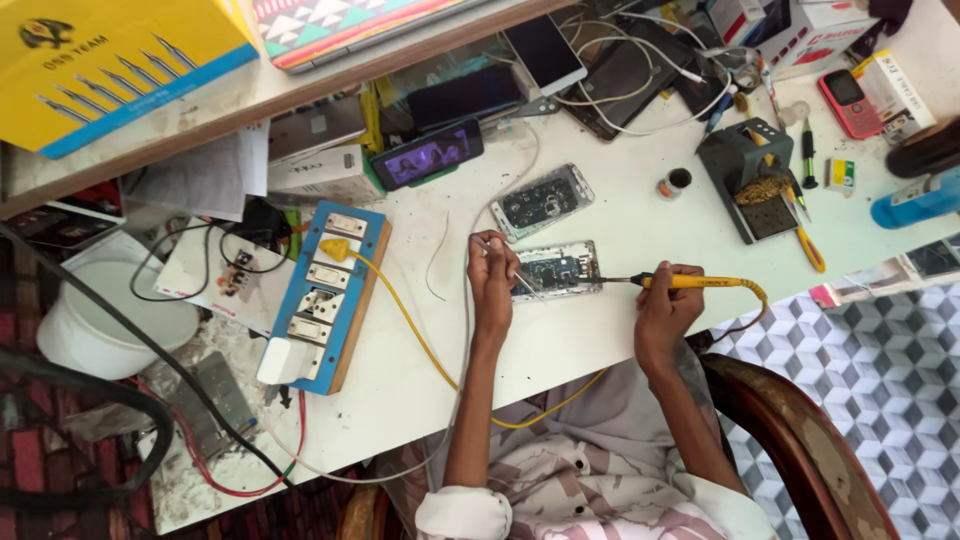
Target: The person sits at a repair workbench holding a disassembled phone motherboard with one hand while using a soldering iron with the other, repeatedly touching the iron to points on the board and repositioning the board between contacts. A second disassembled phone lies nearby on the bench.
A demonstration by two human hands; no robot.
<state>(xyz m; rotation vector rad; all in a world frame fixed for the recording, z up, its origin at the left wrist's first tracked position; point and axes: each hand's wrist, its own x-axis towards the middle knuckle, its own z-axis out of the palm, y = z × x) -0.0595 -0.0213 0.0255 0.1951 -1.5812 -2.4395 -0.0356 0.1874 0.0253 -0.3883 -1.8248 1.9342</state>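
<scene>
Pretty cluttered white workbench (600, 330) here, with a wooden shelf (300, 90) running above it and a patterned tile floor (880, 370) off to the right. A blue power strip (322, 295) sits on the left side of the bench with a yellow cord plugged in.

The opened phone (557, 270) lies flat near the middle of the bench, long axis running left to right. The right hand (665, 305) is closed around a yellow soldering iron (690, 282), which lies nearly level and points left, tip at the phone's right edge. The left hand (492, 280) pinches thin tweezers (520, 278) (hard to make out) angled down toward the phone's left end. Another gutted phone (543, 201) sits just above it, tilted diagonally.
</scene>
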